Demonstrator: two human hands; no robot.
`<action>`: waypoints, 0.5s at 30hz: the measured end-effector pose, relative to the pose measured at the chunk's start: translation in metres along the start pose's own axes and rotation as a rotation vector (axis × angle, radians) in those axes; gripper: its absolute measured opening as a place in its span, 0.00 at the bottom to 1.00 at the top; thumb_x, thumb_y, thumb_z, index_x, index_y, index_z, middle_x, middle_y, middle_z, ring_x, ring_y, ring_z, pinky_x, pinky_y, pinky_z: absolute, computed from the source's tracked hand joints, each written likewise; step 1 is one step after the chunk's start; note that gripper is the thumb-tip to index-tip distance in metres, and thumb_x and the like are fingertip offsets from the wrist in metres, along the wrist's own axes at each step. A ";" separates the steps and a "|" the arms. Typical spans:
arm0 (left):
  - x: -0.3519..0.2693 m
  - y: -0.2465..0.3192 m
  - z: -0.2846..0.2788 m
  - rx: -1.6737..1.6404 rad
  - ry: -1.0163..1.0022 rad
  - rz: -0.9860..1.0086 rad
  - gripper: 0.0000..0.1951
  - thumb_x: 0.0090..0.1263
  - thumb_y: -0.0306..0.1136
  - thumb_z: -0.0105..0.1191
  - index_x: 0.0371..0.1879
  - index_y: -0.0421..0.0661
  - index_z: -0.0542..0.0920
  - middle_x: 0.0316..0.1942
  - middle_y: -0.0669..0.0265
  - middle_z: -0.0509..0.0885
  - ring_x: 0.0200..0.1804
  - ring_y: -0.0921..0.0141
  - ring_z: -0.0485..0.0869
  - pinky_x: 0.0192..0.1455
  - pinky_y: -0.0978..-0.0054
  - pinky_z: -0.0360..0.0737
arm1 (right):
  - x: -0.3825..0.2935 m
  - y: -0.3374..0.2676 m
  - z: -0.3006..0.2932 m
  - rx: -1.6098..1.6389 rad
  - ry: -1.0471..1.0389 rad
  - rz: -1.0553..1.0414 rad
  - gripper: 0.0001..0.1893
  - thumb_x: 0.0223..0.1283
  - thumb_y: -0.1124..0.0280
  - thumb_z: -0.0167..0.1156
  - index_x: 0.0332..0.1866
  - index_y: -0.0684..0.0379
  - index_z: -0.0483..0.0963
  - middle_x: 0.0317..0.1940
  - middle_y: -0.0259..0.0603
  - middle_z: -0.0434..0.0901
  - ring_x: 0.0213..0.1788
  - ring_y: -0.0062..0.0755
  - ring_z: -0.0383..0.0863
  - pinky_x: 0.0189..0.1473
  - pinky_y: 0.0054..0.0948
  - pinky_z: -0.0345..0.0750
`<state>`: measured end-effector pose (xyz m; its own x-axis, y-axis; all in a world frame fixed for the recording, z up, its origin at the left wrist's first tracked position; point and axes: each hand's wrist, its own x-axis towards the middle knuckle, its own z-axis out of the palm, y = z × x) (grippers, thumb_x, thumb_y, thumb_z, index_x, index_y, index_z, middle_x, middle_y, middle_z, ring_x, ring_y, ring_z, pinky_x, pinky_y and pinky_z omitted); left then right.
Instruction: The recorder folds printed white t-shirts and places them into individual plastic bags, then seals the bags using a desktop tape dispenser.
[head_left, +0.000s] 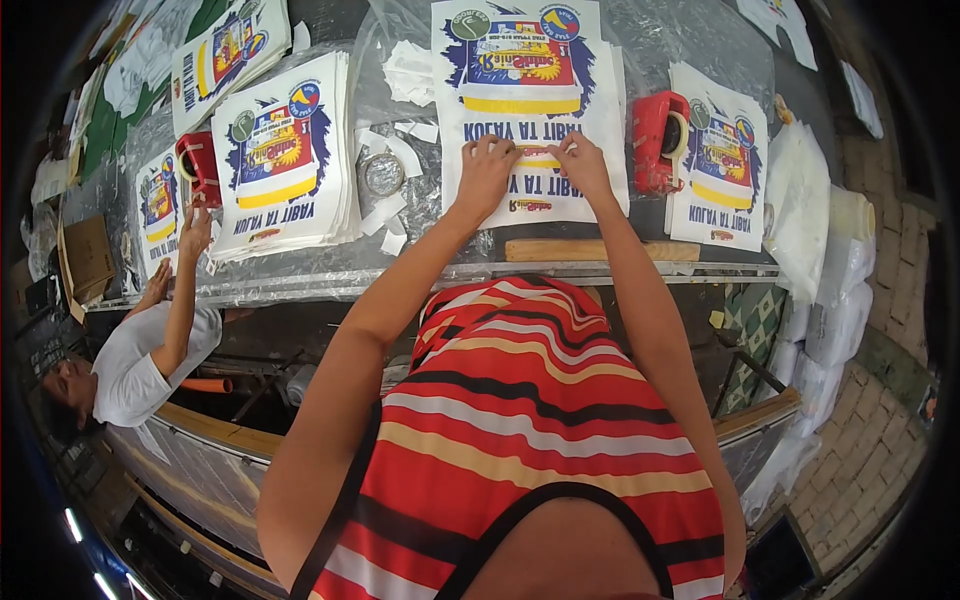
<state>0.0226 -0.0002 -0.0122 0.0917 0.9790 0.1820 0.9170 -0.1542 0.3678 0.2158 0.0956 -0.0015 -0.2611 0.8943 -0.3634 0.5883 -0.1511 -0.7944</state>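
A stack of printed white sheets (600, 82) lies before me on the worktable. The top sheet seems shifted away from me, so its near edge crosses the print of the one beneath. My left hand (487, 169) rests with bent fingers at that edge. At the same edge, my right hand (586, 166) has its thumb and forefinger pinched close together; whatever they may hold is too small to tell. A red tape dispenser (645, 142) with a tape roll stands right of the stack. To the left, a roll of tape (384, 176) lies among white paper scraps (390, 214).
More printed stacks lie left (225, 120) and right (709, 97). A wooden bar (600, 250) lies along the near table edge (360, 279). Far left, a co-worker (161, 360) reaches toward a second red dispenser (201, 169). Plastic-wrapped bundles (832, 337) are piled at right.
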 end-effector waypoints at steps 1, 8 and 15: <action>0.003 -0.001 0.001 0.037 0.031 0.023 0.20 0.65 0.26 0.54 0.55 0.55 0.84 0.50 0.66 0.82 0.58 0.63 0.77 0.60 0.54 0.70 | 0.001 -0.004 -0.001 -0.042 -0.028 0.010 0.13 0.63 0.64 0.68 0.37 0.62 0.75 0.18 0.46 0.81 0.15 0.27 0.76 0.18 0.29 0.70; 0.023 0.028 0.026 0.014 -0.013 0.006 0.49 0.31 0.66 0.75 0.59 0.57 0.82 0.50 0.61 0.84 0.53 0.58 0.81 0.54 0.50 0.71 | 0.015 0.095 -0.069 -0.152 0.219 -0.658 0.14 0.69 0.71 0.59 0.55 0.67 0.77 0.43 0.45 0.85 0.45 0.33 0.85 0.51 0.31 0.80; -0.010 0.068 0.033 0.211 -0.172 -0.128 0.43 0.52 0.62 0.68 0.63 0.42 0.77 0.63 0.53 0.74 0.67 0.39 0.68 0.67 0.35 0.63 | -0.062 0.145 -0.211 -0.080 0.602 -0.330 0.31 0.74 0.58 0.58 0.73 0.64 0.59 0.62 0.51 0.74 0.57 0.42 0.78 0.59 0.35 0.76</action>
<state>0.0971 -0.0159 -0.0190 0.0178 0.9997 -0.0176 0.9842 -0.0144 0.1765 0.4785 0.1072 0.0088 0.0210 0.9697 0.2432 0.6116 0.1800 -0.7704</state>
